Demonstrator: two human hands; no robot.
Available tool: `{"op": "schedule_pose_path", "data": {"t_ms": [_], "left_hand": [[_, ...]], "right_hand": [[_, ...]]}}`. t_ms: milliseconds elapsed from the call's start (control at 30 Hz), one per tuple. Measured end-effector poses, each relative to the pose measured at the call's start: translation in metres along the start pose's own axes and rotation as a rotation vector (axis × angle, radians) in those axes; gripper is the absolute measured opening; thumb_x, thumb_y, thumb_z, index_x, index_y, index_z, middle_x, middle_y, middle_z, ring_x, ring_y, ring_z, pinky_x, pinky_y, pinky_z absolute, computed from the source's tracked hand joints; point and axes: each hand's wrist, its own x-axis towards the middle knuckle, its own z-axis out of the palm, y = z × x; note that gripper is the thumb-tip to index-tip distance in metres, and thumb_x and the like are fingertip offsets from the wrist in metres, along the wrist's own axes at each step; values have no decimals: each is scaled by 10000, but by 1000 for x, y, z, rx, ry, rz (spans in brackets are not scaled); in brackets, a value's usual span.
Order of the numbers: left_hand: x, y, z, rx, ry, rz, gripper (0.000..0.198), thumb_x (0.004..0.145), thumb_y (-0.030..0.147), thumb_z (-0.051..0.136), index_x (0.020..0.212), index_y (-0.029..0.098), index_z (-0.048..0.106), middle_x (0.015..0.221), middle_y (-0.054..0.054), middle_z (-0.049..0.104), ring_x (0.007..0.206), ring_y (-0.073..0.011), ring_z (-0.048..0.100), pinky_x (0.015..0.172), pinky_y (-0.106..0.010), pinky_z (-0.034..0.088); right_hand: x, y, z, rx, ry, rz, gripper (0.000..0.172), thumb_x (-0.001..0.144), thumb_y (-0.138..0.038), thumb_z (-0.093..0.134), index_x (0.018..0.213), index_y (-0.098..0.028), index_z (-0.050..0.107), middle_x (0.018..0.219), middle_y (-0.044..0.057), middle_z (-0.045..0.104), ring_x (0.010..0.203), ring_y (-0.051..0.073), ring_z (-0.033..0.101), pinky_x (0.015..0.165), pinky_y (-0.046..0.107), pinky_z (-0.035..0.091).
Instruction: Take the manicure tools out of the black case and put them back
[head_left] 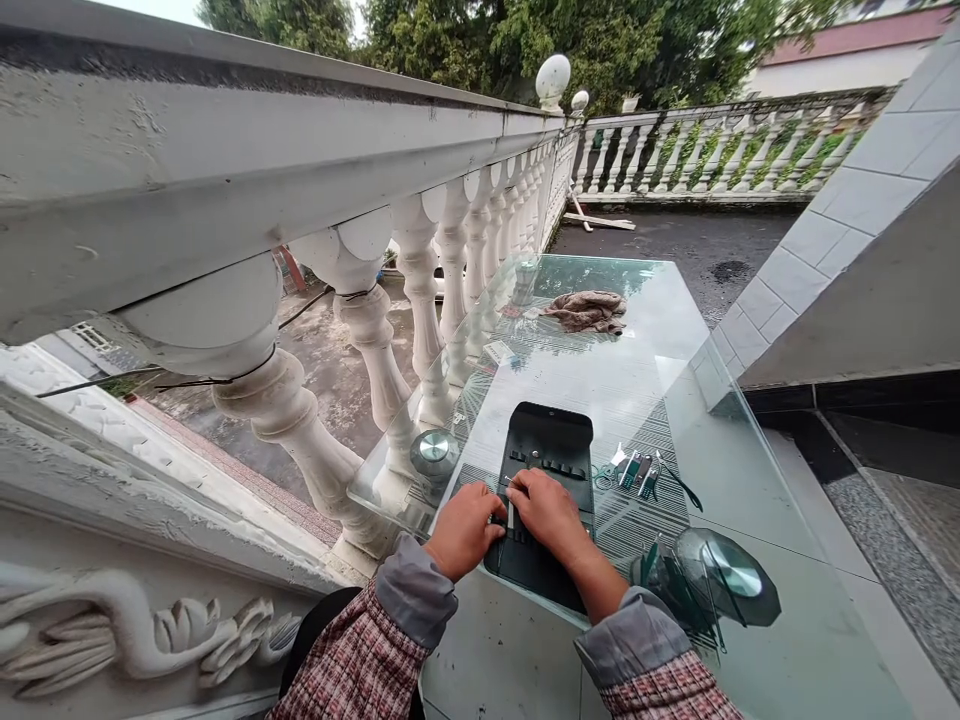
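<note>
A black tool case [551, 425] lies unfolded on the glass table, with rows of small elastic loops inside. My left hand [469, 525] rests over its left edge, fingers curled and pressed together; what they pinch is hidden. My right hand [547, 510] is closed over the middle of the case, and a thin metal tool [511, 480] sticks out at its fingertips. To the right of the case lie several nail clippers [637, 472], small scissors [602, 476] and dark-handled nippers [684, 488]. Several slender tools [679, 590] lie nearer my right forearm.
The glass table [675, 350] has round metal discs [433, 450] under its top. A crumpled brown cloth [587, 311] and a small white card [499, 352] lie farther back. A white balustrade [367, 340] runs along the left; a tiled slanting wall [802, 240] stands right.
</note>
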Motion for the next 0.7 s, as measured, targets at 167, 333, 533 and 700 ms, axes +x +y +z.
{"op": "schedule_pose_path", "data": {"t_ms": [167, 333, 533, 700], "left_hand": [[0, -1, 1, -1, -6, -1, 118, 777, 176, 661, 871, 205, 595, 903, -3, 533, 909, -161, 503, 798, -248, 382], [-1, -1, 2, -1, 0, -10, 116, 780, 172, 657, 876, 203, 599, 908, -7, 538, 928, -168, 506, 814, -254, 389], [-2, 3, 1, 9, 3, -11, 108, 789, 163, 641, 878, 199, 593, 922, -10, 538, 937, -171, 504, 824, -259, 394], [-3, 4, -3, 31, -5, -18, 114, 808, 191, 622, 913, 202, 578, 946, -15, 534, 941, -174, 500, 822, -263, 395]], "right_hand": [[-7, -2, -4, 4, 5, -64, 192, 845, -272, 477, 728, -197, 610, 819, 24, 584, 784, 138, 550, 636, 235, 325], [-20, -1, -2, -93, 71, -144, 258, 878, -291, 424, 756, -202, 634, 909, 34, 571, 731, 123, 547, 607, 239, 337], [-27, 8, 3, 23, 98, -227, 294, 875, -309, 400, 819, -228, 677, 899, 45, 583, 729, 141, 559, 639, 256, 387], [-21, 19, -10, 678, 248, -32, 291, 791, -419, 507, 828, -203, 698, 811, 56, 621, 772, 176, 552, 717, 302, 424]]}}
